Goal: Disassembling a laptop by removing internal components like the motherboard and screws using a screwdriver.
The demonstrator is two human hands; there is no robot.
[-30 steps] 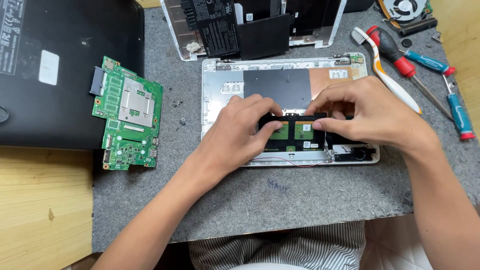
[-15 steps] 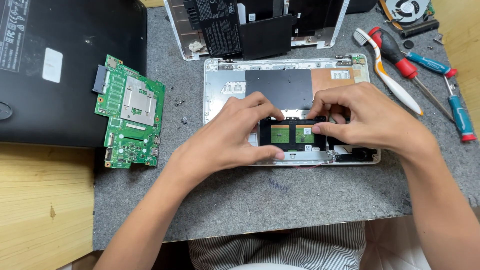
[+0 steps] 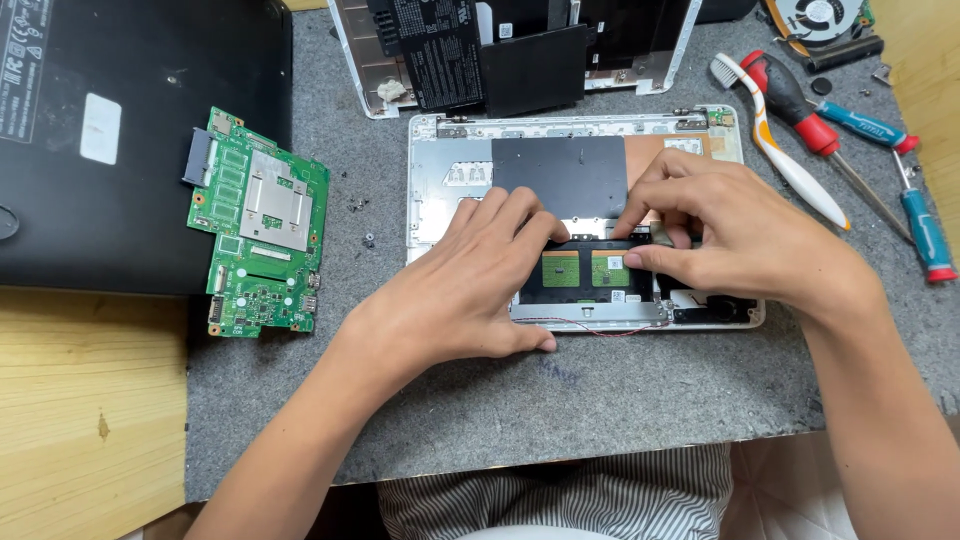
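The left hand [image 3: 470, 290] lies flat, fingers spread on the touchpad board [image 3: 585, 272] low in the open case [image 3: 430, 180]. The right hand [image 3: 730, 240] pinches the board's right edge. Prying unevenly could crack it or tear the thin wire [image 3: 600, 330].

Both hands [image 3: 470, 290] and forearms are bare; a grey-and-white striped garment [image 3: 560, 500] covers the lap.

Two hands, left hand [image 3: 465, 290], right hand [image 3: 745, 240]; one opened laptop base [image 3: 450, 175]; one green circuit board [image 3: 262, 225]; two small green boards [image 3: 585, 268]; three screwdrivers [image 3: 800, 105]; one toothbrush [image 3: 785, 160]; one cooling fan [image 3: 820, 18]; one grey felt mat [image 3: 600, 400]
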